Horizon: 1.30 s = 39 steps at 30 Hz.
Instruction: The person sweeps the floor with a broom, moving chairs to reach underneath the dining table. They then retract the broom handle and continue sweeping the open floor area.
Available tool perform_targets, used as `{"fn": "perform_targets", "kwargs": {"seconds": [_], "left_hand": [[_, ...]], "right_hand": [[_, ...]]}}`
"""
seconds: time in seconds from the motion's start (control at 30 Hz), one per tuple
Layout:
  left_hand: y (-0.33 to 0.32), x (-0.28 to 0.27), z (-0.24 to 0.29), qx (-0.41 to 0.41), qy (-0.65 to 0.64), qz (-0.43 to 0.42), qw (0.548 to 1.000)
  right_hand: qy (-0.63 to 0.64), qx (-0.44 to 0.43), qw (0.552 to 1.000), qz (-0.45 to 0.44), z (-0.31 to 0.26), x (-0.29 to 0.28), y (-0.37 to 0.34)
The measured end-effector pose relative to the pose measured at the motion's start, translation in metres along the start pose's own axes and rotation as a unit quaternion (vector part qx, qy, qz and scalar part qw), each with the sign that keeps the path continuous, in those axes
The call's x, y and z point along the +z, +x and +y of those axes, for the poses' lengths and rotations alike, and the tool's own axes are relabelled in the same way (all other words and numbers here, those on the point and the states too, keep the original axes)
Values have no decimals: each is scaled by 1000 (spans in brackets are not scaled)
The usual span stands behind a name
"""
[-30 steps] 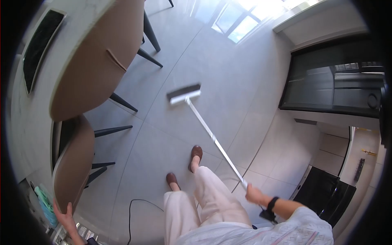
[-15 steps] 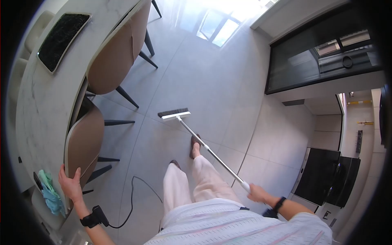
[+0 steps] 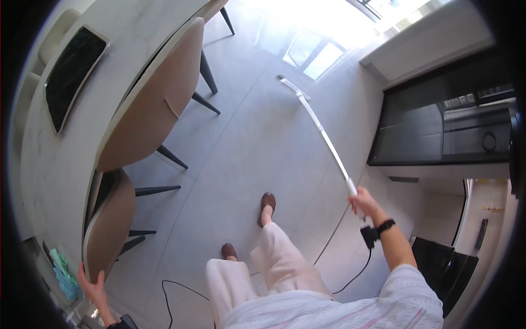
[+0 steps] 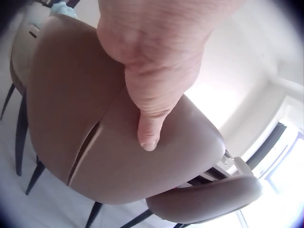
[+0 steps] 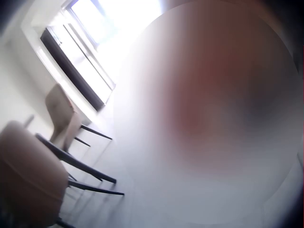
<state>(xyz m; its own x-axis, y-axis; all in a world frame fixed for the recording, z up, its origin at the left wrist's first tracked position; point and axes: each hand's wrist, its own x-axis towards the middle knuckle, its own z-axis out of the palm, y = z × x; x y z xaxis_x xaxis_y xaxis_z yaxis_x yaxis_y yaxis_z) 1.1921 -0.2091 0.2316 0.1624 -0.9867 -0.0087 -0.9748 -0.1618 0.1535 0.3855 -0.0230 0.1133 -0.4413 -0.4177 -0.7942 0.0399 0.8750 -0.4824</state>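
In the head view my right hand (image 3: 365,203) grips the upper end of a broom (image 3: 330,142) with a long white handle. The handle slants away to the broom's narrow head, seen nearly edge-on and low at the floor, close to the window reflection. My left hand (image 3: 94,290) holds the top edge of a beige chair's back (image 3: 109,233) at lower left. The left wrist view shows the thumb (image 4: 149,130) lying on the outer face of that back; the fingers are hidden behind it. A pale blur covers most of the right wrist view.
Another beige chair (image 3: 159,98) stands along the marble-topped table (image 3: 60,170), its dark legs reaching over the floor. A black tray-like slab (image 3: 76,77) and green-blue cloths (image 3: 64,274) lie on the table. Right stands a dark glass-fronted cabinet (image 3: 438,115). A black cable (image 3: 167,296) trails near my feet.
The broom head came in toward my feet, then swung out to the far right. My right hand has moved forward and right with the handle. My left hand keeps its place on the chair back.
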Motion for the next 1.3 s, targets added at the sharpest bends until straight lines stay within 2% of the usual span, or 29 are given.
{"fn": "perform_targets", "kwargs": {"seconds": [0.13,0.23,0.27,0.3,0.33,0.4,0.43,0.5,0.53,0.6,0.63,0.7,0.73,0.8,0.83,0.87,0.9,0.93,1.0,1.1,1.13,1.2,1.27,1.3], "left_hand": [[-7,-7,12,-82,-26,-6,996],[-13,-8,-25,-89,16,-2,996],[-14,-9,-36,-97,24,-7,995],[-15,-11,-45,-97,28,-10,995],[-17,-14,-50,-99,32,-14,994],[-21,-21,-45,-134,34,-25,990],[-22,-25,-38,-175,42,-26,983],[-23,-26,-36,-242,10,-6,970],[-23,-27,-41,-243,14,-10,970],[-26,-33,-59,-282,-19,-24,959],[-27,-32,-59,-283,-19,-25,959],[-28,-32,-65,-229,1,-19,973],[-27,-34,-58,-230,6,-24,973],[-13,-25,14,-238,72,-42,968],[-7,-23,44,-224,80,-44,970],[-7,-21,35,-226,80,-44,970],[-10,-20,20,-186,70,-28,980],[-13,-19,8,-145,61,-10,988],[-10,-16,13,-130,40,-7,991],[-7,-7,30,-91,15,30,995],[-6,-3,37,-87,7,38,995],[-5,-2,45,3,40,72,997],[-6,1,48,60,75,114,989],[-6,4,43,95,68,128,985]], "right_hand": [[-23,-17,999,40,-90,-43,164],[-110,-16,989,93,-161,-51,261],[-86,37,992,80,-184,-47,282],[-27,37,995,92,-201,-39,301],[41,75,992,91,-214,-31,321],[-62,59,993,78,-221,-21,366],[-140,37,986,83,-214,-9,415],[-241,34,967,80,-239,28,394],[-183,-3,980,78,-243,45,385],[-218,-37,973,66,-261,77,351],[-220,-37,973,65,-262,86,348],[-265,-42,961,64,-262,99,337],[-267,-36,961,60,-255,102,329],[-325,-43,944,27,-239,107,308],[-362,-50,931,11,-223,104,301],[-385,-39,922,5,-207,104,284],[-394,-35,918,33,-189,106,264],[-412,-27,911,19,-167,103,249],[-409,-14,912,31,-124,108,198],[-404,48,913,15,-48,127,125],[-394,57,917,21,-28,140,90],[-393,69,917,0,31,168,28],[-374,83,924,-19,88,210,-45],[-393,59,917,-42,142,225,-63]]}}
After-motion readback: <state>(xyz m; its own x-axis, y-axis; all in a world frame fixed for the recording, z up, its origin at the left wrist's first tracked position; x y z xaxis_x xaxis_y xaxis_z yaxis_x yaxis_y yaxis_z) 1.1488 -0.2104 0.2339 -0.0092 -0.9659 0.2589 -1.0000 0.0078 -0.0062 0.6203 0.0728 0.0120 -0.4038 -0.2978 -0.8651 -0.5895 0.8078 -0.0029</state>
